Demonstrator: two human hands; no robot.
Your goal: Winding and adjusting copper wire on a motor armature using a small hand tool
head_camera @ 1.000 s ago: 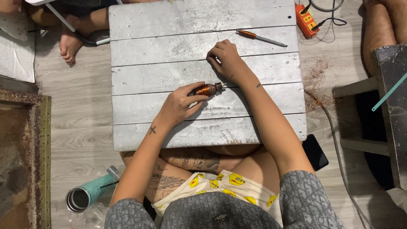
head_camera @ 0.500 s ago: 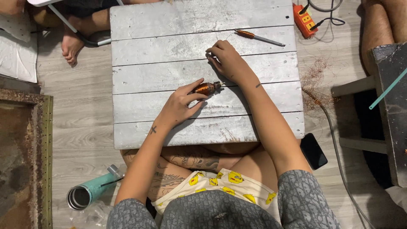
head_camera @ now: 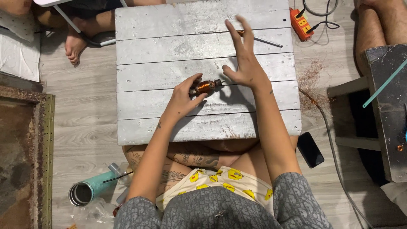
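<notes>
**On the desk, the right hand lets go of the copper-wound rotor**

On the grey plank desk (head_camera: pixel 169 25), the right hand (head_camera: pixel 246 68) has lifted off since half a second ago: then it lay curled on the boards above the rotor's far end, now it hovers with fingers (head_camera: pixel 234 34) spread wide and empty, only the thumb near the shaft tip. The left hand (head_camera: pixel 183 99) alone keeps the armature (head_camera: pixel 204 86), its fingers closed round the near end, pinching it against the desk. By my reading, the two-handed work has paused and the grip rests on one hand.

The armature lies near the middle of the desk, on the third plank from the far edge. Its long axis runs roughly left to right, tilted slightly away, with the thin shaft end pointing right toward the right hand. A screwdriver (head_camera: pixel 263 40) lies beyond, apart from both hands.
</notes>
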